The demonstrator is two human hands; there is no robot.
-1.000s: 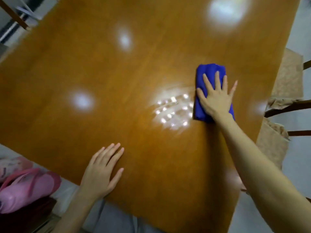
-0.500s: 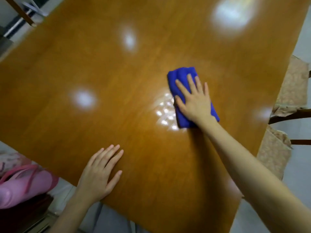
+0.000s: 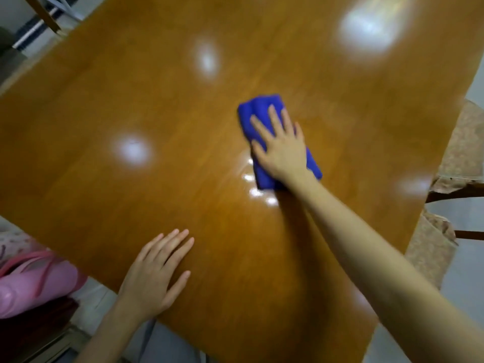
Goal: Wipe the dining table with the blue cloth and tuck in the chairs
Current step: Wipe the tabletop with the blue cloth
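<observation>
wooden table (image 3: 131,205), right hand (image 3: 284,150) pressing blue cloth (image 3: 258,108)

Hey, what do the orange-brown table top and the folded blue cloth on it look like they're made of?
The orange-brown table top looks like wood or wood veneer: faint grain lines run along it. The finish is a glossy varnish, since bright lamp glare reflects off it. The folded blue cloth seems to be a soft, plush fabric, possibly microfibre: matte, with thick rounded folds.

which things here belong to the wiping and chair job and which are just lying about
Job: blue cloth, under the right hand; dining table, left hand flat on it; cushioned chairs at its right edge.
Lying about: pink bag, lower left.
</observation>
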